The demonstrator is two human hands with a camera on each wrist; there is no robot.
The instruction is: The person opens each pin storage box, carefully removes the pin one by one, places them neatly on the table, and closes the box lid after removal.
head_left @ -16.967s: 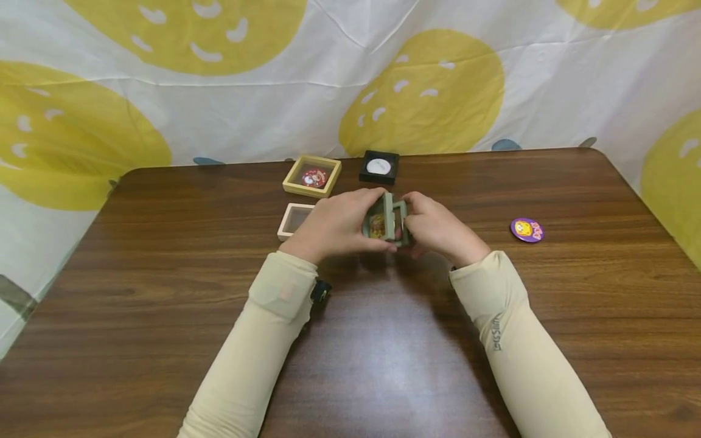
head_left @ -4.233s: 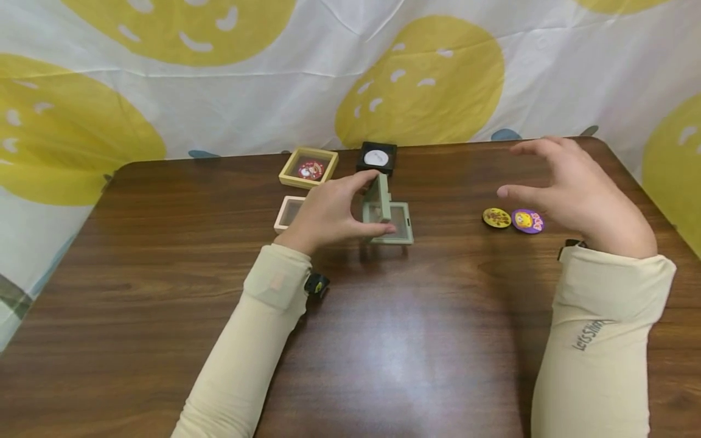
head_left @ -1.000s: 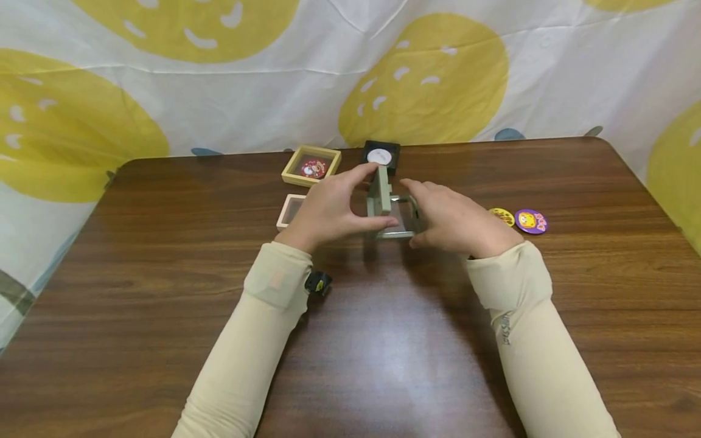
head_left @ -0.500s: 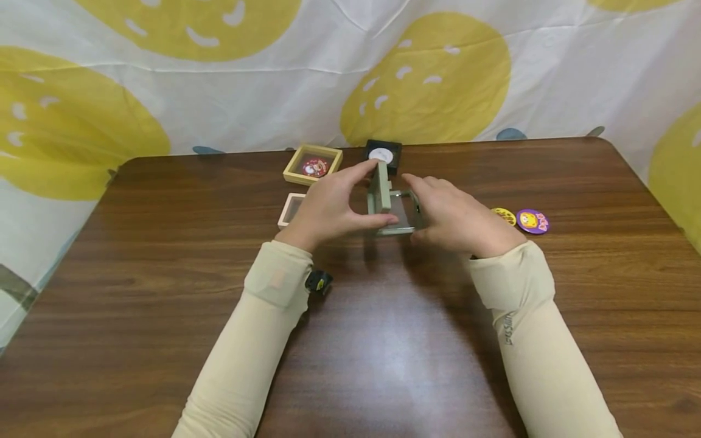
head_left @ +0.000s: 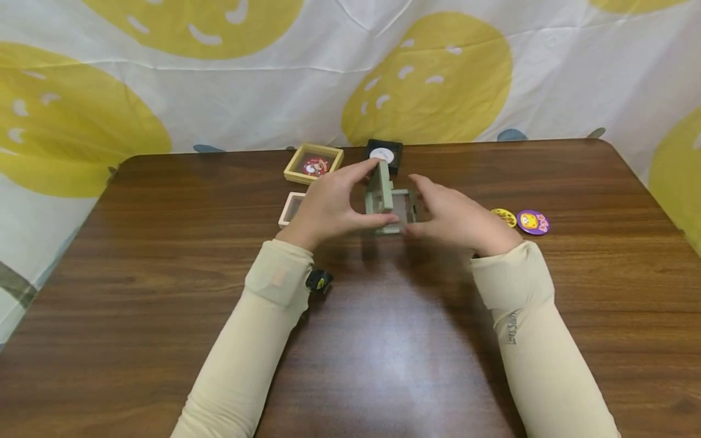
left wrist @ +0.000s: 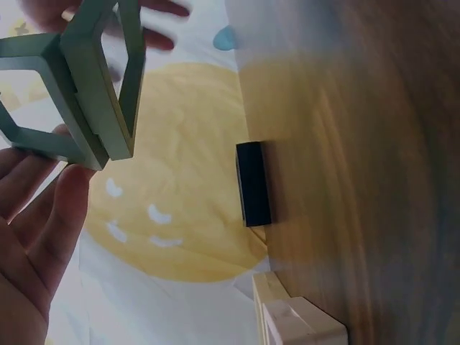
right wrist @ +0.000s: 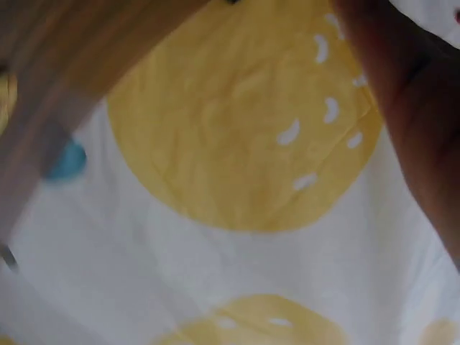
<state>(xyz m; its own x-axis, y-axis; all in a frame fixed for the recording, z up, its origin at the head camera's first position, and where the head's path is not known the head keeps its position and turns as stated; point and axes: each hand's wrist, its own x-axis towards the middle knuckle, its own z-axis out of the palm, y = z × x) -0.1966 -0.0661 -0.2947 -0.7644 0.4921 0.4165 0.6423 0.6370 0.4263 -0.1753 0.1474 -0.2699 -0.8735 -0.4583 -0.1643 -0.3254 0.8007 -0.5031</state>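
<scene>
My left hand [head_left: 334,207] grips one leaf of a pale green hinged display case [head_left: 386,188], thumb along its near side. The case stands unfolded above the table, and its second leaf spreads to the right with clear film in its frame. My right hand [head_left: 451,213] is beside that second leaf, fingers and thumb spread apart; whether the thumb touches the case cannot be told. In the left wrist view, the green case [left wrist: 93,86] rests against my left fingers [left wrist: 65,208]. A yellow badge [head_left: 505,216], partly hidden by my right hand, lies beside a purple badge [head_left: 532,222].
Toward the back of the brown table [head_left: 164,255] are a yellow case [head_left: 298,159] with a red badge inside and a black case [head_left: 395,161] with a white disc. A cream case [head_left: 290,208] is partly covered by my left hand. A patterned cloth [head_left: 246,109] hangs behind.
The yellow badge, in the green case 17 seconds ago, lay on the table by 4.2 seconds ago. My right hand came back left to the case, and lately its fingers have shifted slightly beside it.
</scene>
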